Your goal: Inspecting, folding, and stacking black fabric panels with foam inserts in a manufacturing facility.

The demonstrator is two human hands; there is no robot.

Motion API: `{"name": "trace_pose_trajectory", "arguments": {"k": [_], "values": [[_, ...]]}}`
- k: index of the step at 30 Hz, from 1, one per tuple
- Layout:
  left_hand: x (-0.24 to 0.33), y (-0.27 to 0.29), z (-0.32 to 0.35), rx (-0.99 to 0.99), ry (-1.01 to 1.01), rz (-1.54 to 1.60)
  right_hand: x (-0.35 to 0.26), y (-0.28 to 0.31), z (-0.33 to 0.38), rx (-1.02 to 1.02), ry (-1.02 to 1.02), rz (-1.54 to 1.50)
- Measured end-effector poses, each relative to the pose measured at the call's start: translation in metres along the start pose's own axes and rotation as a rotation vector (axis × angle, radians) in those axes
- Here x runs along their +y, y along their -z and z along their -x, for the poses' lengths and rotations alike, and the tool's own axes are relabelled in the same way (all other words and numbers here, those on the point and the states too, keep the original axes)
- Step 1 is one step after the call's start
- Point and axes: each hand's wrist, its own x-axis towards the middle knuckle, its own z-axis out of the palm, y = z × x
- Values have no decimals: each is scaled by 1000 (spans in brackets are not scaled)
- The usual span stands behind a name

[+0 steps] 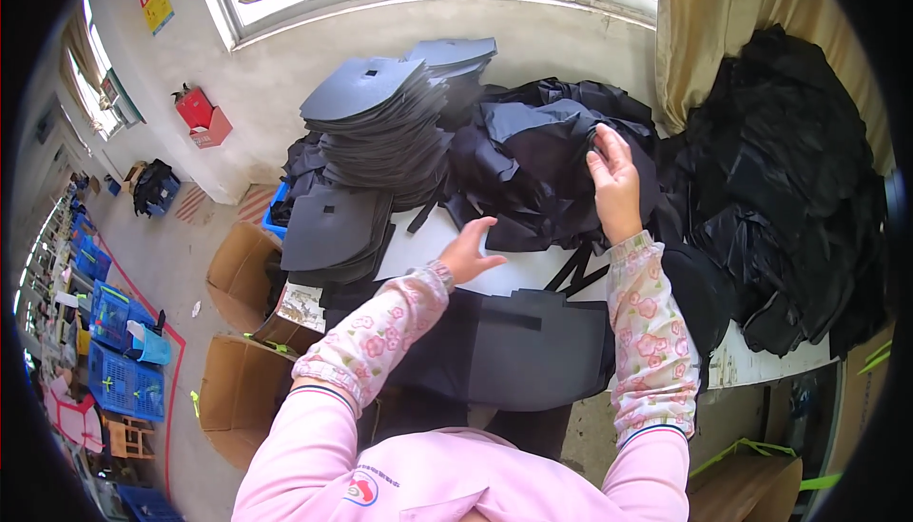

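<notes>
My left hand [466, 252] is held above the white table [514, 273], thumb and fingers apart, with nothing in it. Farther out, my right hand [616, 184] reaches to the right side of a heap of crumpled black fabric [523, 165]. Its fingers are stretched out and the thumb stands apart; whether the fingertips touch the cloth is hard to make out. Between my forearms, a dark grey shaped panel [533, 346] with a small black strip lies flat at the near table edge, on black cloth. Thin black straps [573, 273] lie beyond it.
A tall stack of grey panels [366, 94] stands back left, with a lower stack [333, 227] before it. A large black fabric pile [789, 180] rises at right. Cardboard boxes [233, 398] stand left of the table, another [751, 489] at lower right. Blue crates [124, 379] line the floor.
</notes>
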Motion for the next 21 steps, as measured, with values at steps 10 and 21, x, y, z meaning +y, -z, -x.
{"name": "trace_pose_trajectory", "arguments": {"k": [10, 21], "values": [[-16, -37, -38, 117, 157, -292, 5, 15, -34, 102, 72, 218], [106, 47, 60, 311, -237, 85, -50, -45, 75, -736, -777, -134]]}}
